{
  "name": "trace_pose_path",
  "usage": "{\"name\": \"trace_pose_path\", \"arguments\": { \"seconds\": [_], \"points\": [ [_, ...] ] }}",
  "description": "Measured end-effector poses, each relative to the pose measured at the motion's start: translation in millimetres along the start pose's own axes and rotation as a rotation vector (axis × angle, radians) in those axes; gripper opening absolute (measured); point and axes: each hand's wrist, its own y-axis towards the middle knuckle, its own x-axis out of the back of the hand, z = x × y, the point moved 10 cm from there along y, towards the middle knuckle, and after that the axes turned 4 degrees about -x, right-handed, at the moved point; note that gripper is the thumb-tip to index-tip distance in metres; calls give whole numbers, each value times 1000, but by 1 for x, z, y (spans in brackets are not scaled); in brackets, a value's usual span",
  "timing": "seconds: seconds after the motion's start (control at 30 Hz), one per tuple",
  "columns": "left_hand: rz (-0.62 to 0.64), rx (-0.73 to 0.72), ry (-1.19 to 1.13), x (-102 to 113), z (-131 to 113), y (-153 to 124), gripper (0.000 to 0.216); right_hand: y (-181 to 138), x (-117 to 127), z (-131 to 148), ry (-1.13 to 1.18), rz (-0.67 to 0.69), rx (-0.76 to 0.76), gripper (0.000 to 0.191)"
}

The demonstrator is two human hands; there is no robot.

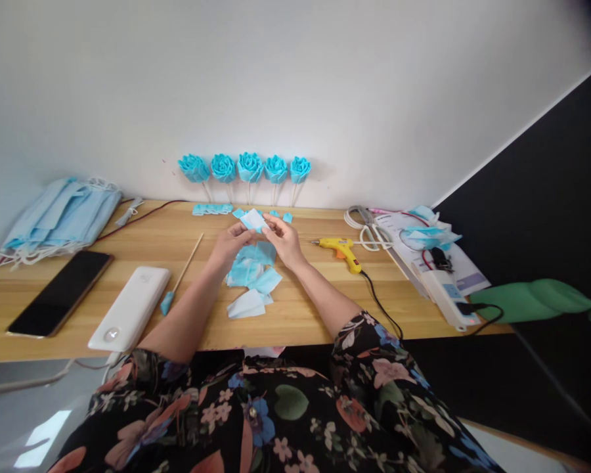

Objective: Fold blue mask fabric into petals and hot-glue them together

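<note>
Blue fabric piece [253, 220] in a closed pinch of both hands [228, 244] [286, 244], near scraps [246, 271]

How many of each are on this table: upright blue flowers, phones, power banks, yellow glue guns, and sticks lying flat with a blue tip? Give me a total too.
Upright blue flowers: 5
Phone: 1
Power bank: 1
Yellow glue gun: 1
Flat stick with blue tip: 1
Total: 9

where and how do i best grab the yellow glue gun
By its handle, probably coming from the near right with the right hand: the yellow glue gun lies on its side, nozzle pointing left, handle slanting toward you.
</note>
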Motion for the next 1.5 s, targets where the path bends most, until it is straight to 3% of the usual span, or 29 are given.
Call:
{"name": "trace_pose_path", "arguments": {
  "seconds": [0.43, 0.57, 0.77, 1.03, 1.2, 1.5],
  "points": [
    [-64, -72, -78, 8, -5, 4, 28, 1, -10, -8, -5, 106, -2, 34],
    [-68, -38, -77, 7, -3, 2, 34, 1, -7, -5, 20, 66, -24, 37],
    [-87, 31, 38, 9, -4, -4, 27, 0, -11, -2, 22, 97, -28, 39],
    [32, 4, 84, -3, -4, -2, 27, 7, 3, -3, 55, 40, -18, 42],
    [31, 21, 138, -5, -8, -6, 23, 7, 6, -5, 25, 26, -26, 43],
    [82, 14, 207, -9, -4, -4, 30, 5, 8, -1, 48, 22, -2, 29]
  ]
}}
